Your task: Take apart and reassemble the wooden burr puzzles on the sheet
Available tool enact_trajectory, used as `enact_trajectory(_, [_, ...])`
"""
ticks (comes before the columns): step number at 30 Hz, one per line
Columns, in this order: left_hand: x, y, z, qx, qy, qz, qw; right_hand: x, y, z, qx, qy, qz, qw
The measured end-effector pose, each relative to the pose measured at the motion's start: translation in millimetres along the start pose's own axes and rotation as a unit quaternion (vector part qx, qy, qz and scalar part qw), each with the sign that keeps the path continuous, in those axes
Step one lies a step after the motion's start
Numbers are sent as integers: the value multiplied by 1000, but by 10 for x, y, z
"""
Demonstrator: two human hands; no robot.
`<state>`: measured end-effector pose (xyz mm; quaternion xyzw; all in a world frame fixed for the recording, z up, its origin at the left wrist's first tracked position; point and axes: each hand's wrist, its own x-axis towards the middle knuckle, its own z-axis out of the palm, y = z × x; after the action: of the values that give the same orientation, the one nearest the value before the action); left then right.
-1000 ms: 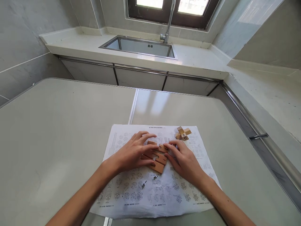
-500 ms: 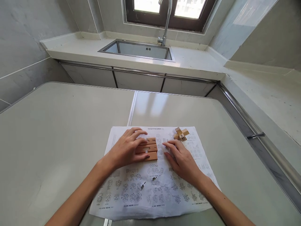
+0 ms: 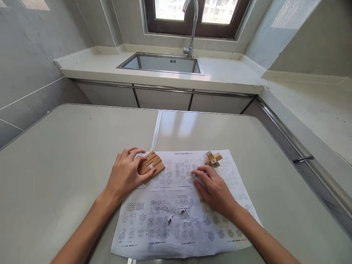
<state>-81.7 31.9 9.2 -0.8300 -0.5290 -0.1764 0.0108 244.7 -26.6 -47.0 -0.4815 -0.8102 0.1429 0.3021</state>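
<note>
Kitchen, pale table (image 3: 68, 154) with a seam down the middle, printed diagram sheet (image 3: 181, 212) spread flat near the person's edge.

Left hand (image 3: 125, 176) rests on a small set of flat wooden puzzle bars (image 3: 151, 165) lying side by side at the sheet's far left corner, skewed against the page. Fingers curl over the top and near edge of the set, thumb along the lower side: a loose clasp pinning the bars together, not a lift. They lie flat on the paper.

Right hand (image 3: 213, 187) lies palm down on the sheet, fingers spread and flat, holding nothing; fingertips point at the middle rows of drawings.

An assembled wooden cross piece (image 3: 213, 158) sits just beyond the right hand near the sheet's far edge, apart from both hands.

Judgement on handling: the bars are notched and loose, so they likely fan apart if pushed from one side only. Steady pressure from thumb and fingers on opposite edges should keep them aligned. The right hand's weight looks useful for stopping the thin, creased paper from sliding or bunching.

Behind: counter with steel sink (image 3: 161, 63), tall tap (image 3: 191, 25), dark-framed window.
</note>
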Motion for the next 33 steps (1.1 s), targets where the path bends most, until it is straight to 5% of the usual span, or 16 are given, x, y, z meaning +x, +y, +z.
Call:
enact_trajectory(7, [-27,-138,-9,19,36,-34,999,18,-7,-4,16,7,3,1000])
enact_trajectory(12, [-124,26,-70,-57,63,0,996,21,-30,-25,74,60,19,995])
enact_trajectory(20, [-468,503,35,-230,-38,114,966,-17,-34,-71,101,158,113,976])
enact_trajectory(28, [-469,456,113,-292,-80,116,946,22,19,-88,226,147,278,922])
enact_trajectory(33, [-469,434,119,-300,-77,120,943,42,48,-74,266,123,312,904])
